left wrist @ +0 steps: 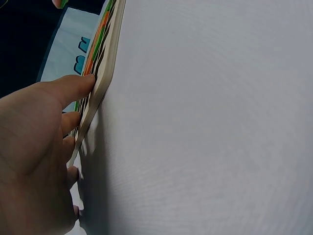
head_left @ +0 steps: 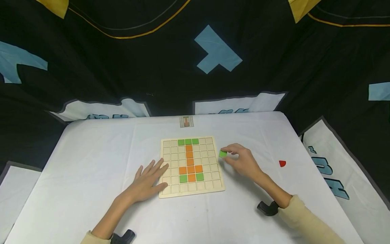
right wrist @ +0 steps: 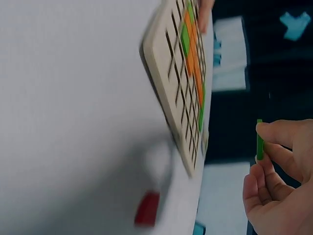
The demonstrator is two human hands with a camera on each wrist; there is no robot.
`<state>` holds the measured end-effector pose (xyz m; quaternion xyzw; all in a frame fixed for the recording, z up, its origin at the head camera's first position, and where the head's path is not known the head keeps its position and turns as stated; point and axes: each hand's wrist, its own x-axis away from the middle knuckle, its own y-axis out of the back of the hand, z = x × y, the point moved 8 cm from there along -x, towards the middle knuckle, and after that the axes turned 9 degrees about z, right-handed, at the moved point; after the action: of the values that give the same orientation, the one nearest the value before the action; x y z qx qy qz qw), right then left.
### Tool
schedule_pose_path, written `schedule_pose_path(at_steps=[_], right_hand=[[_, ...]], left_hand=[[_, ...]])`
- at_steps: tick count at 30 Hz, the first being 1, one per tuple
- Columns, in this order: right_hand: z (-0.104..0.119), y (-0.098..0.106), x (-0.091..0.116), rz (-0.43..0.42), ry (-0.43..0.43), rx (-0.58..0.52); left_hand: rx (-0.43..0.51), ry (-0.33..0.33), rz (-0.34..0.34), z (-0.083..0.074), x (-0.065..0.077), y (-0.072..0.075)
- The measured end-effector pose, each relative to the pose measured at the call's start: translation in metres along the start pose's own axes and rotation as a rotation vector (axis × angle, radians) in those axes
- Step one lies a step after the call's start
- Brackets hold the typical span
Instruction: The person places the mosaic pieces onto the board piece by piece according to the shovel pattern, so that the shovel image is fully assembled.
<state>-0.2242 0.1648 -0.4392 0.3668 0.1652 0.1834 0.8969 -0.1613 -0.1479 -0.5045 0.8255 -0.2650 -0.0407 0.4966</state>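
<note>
A pale wooden grid board lies on the white table with orange tiles and green tiles set in some of its squares. Together the tiles form an upright figure with a green bar on top. My left hand rests at the board's left edge, fingers spread and fingertips touching it. To the right of the board, my right hand pinches a green square tile between thumb and fingertips. In the right wrist view that green tile is seen edge-on, held above the table.
A small picture card showing a grid pattern lies behind the board. Off to the right sits a red piece with a rounded side. Dark curtain cloth with blue and yellow shapes hangs behind the white table.
</note>
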Motion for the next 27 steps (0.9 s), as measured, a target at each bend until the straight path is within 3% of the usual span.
schedule_pose_path(at_steps=[8, 18, 27], right_hand=[[0.032, -0.039, 0.006, 0.102, 0.099, -0.092], [0.045, -0.090, 0.014, 0.248, 0.046, -0.115], [0.049, -0.113, 0.018, 0.291, 0.085, -0.062]], left_hand=[[0.001, 0.002, -0.002, 0.000, 0.000, 0.000], [0.002, 0.001, -0.002, 0.000, 0.000, -0.001], [-0.003, -0.003, 0.000, 0.000, 0.000, 0.000]])
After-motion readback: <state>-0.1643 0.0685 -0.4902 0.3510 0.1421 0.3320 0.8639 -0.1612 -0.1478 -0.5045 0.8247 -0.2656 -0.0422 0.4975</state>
